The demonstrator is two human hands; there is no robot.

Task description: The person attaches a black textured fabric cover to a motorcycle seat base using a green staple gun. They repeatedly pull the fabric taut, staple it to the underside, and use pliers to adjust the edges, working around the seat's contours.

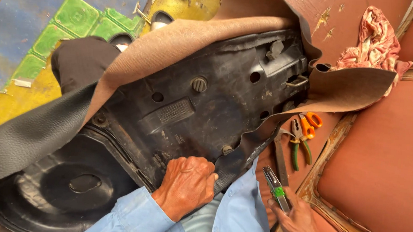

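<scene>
At nine o'clock a green and yellow mat lies on the blue floor, and a strip of black leather cover drapes across the lower left. At the centre sits the upturned black plastic seat base, its brown backing cloth folded back over the twelve o'clock edge. At six o'clock the left hand, in a pale blue sleeve, presses down on the base's near edge with its grip closed, fingers curled over the cover's edge there. Toward five o'clock the right hand has its grip closed around a metal staple gun with a green band, well apart from the base. At three o'clock, pliers and orange-handled scissors lie on the reddish-brown sofa cushion, with a pink rag at one o'clock.
</scene>
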